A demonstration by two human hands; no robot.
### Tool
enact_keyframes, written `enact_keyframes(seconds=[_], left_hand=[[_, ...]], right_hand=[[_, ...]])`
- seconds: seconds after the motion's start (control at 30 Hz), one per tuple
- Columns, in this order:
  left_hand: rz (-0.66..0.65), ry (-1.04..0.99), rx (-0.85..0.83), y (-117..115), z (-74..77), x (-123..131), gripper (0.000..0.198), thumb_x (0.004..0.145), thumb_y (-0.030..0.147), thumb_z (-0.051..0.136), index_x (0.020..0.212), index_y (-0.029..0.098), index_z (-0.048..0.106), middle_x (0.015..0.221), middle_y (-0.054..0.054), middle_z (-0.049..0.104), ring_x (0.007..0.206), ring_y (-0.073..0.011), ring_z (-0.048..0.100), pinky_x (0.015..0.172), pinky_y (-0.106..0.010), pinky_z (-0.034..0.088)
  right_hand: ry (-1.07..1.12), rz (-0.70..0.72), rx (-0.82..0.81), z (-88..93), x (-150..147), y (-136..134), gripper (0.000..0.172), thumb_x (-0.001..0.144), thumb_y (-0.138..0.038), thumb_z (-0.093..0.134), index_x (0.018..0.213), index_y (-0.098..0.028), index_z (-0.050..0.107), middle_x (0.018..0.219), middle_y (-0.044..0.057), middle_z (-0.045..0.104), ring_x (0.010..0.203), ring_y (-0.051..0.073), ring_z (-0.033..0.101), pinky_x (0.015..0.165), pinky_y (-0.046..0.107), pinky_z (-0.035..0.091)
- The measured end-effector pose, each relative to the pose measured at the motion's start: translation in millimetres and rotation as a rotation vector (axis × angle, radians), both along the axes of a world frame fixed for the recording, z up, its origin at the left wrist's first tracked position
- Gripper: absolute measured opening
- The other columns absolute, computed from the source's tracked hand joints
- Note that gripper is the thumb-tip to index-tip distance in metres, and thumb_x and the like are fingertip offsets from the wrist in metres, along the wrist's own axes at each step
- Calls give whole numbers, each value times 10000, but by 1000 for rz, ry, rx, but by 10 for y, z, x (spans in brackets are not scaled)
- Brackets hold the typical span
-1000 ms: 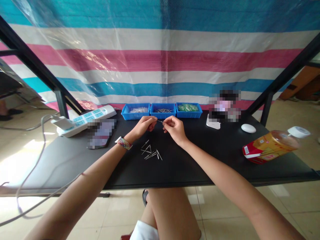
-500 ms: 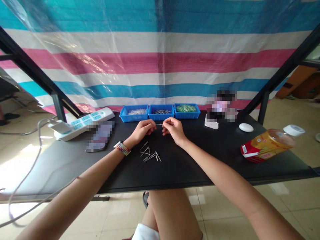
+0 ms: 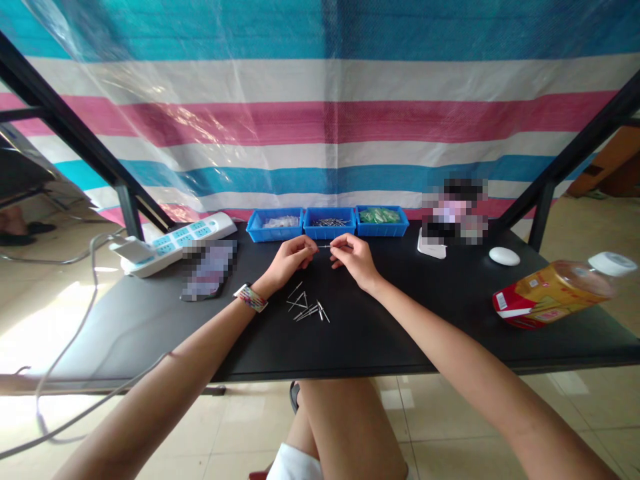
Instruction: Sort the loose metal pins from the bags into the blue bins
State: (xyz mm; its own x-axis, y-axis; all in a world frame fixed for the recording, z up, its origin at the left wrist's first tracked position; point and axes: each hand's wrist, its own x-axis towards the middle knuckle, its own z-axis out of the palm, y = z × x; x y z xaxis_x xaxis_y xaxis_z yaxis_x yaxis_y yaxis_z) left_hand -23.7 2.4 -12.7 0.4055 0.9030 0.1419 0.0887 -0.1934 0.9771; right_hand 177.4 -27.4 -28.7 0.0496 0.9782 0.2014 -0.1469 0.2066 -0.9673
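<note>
My left hand point(image 3: 291, 260) and my right hand point(image 3: 353, 259) face each other above the black table, fingertips pinched. Between them runs a thin, level silver pop rivet point(image 3: 324, 247), gripped at one end by each hand; its ends are hidden in the fingers. Closer to me lies a loose pile of similar pop rivets point(image 3: 309, 307). Just beyond the hands stand three blue bins in a row. The left bin point(image 3: 275, 233) holds whitish pieces, the middle bin point(image 3: 330, 233) silver metal pins, the right bin point(image 3: 383, 229) green pieces.
A power strip point(image 3: 200, 231) with a plugged-in adapter and a phone point(image 3: 210, 270) lie at left. To the right are a white case point(image 3: 431, 250), a white oval object point(image 3: 505, 256) and a tilted drink bottle point(image 3: 550, 293). A striped sheet point(image 3: 320, 123) hangs behind.
The whole view has shifted slightly, so things appear a little further right. Both hands keep their pinch on the pop rivet; the pile looks the same.
</note>
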Motion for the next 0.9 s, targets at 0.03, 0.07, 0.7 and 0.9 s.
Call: enact_keyframes(seconds=[0.03,0.07,0.7,0.9], left_hand=[[7,-6,10,-3,1,0,296,852,453,747,885,169,671,642,34,545,528,-94,457,495,-219,273],[11,-6,24,-7,2,0,298,857,455,752,890,169,675,640,36,539,531,-94,455,496,-220,276],[98,-114,-64,0,28,12,266,832,433,696,813,177,625,589,44,464,490,-85,384,481,-224,194],[115,-109,-67,-2,34,-4,269,834,435,694,811,174,633,595,37,478,494,-88,394,484,-226,211]], right_hand=[[2,-1,-10,2,2,-1,204,737,-349,788,842,-205,688,782,-10,671,664,154,690,508,247,610],[5,-1,-18,5,3,-5,206,745,-361,784,837,-205,685,775,-12,667,655,149,684,507,246,611],[-217,-130,12,16,207,90,386,852,-482,753,1077,-182,843,560,-42,603,487,130,522,483,258,419],[-579,181,285,11,-49,-153,146,903,-206,726,971,-219,855,889,27,752,697,158,637,685,300,514]])
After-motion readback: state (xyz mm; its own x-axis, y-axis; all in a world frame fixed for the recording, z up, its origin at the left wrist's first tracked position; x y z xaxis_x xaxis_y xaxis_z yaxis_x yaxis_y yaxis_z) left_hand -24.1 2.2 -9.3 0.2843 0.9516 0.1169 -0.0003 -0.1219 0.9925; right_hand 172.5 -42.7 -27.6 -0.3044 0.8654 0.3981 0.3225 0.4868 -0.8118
